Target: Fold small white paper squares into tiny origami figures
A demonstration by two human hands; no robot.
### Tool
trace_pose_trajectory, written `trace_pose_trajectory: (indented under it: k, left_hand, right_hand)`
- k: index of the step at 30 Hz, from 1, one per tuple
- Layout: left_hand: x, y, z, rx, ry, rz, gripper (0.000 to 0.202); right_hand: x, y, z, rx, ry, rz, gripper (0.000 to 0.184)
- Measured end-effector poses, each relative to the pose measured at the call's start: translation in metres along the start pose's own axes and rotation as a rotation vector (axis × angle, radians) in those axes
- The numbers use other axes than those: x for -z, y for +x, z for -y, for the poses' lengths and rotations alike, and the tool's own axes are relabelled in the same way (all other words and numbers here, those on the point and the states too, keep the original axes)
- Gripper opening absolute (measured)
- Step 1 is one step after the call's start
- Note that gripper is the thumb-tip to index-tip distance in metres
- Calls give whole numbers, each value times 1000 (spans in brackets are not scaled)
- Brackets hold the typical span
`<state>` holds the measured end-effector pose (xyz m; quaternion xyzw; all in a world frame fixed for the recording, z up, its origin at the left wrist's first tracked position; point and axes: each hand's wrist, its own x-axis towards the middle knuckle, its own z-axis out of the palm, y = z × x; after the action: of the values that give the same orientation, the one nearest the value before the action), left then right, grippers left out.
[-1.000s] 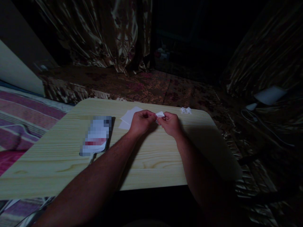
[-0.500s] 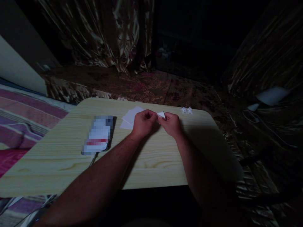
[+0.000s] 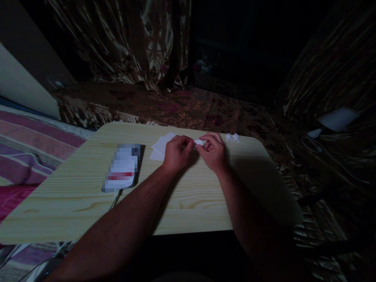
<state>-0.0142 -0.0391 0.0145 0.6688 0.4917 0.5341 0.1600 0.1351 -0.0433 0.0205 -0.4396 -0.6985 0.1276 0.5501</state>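
Observation:
A small piece of folded white paper [image 3: 199, 142] is pinched between my two hands above the far part of the wooden table [image 3: 194, 199]. My left hand [image 3: 178, 150] grips its left end with thumb and forefinger. On its right end, my right hand [image 3: 214, 150] has the thumb and fingers closed, covering part of it. White paper sheets [image 3: 160, 147] lie beside my left hand, partly hidden by it. Past my right hand, two small folded paper shapes [image 3: 232, 137] sit side by side close to the table's far edge.
A phone [image 3: 122, 168], blurred out, rests on the left of the table with a white cable [image 3: 116, 199] running from its near end. A striped bedspread [image 3: 35, 145] is at the left. Patterned curtains [image 3: 158, 43] hang behind. A white lamp-like object [image 3: 337, 118] stands at the right.
My right fingers have come over the folded paper, which showed a pointed triangle before and now shows only a short strip. My left hand has hardly moved.

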Motion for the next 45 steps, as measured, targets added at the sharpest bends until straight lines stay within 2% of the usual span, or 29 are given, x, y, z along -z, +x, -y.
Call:
trace_pose_trajectory:
  k: [4, 10, 20, 29, 38, 45]
  left_hand:
    - [0, 0, 1, -76, 31, -3, 17]
    - [2, -1, -2, -118, 67, 19, 16]
    - [4, -1, -2, -180, 164, 57, 19]
    - [6, -1, -5, -276, 265, 91, 19]
    - [6, -1, -5, -279, 267, 103, 19]
    - [7, -2, -8, -223, 140, 76, 17]
  right_hand:
    - [-2, -1, -2, 38, 6, 40, 12]
    - [-1, -1, -2, 44, -13, 49, 10]
    - [1, 0, 1, 62, -85, 87, 11]
    - [3, -1, 1, 156, -172, 103, 13]
    - [4, -1, 2, 199, -258, 133, 13]
    - [4, -1, -2, 138, -224, 115, 12]
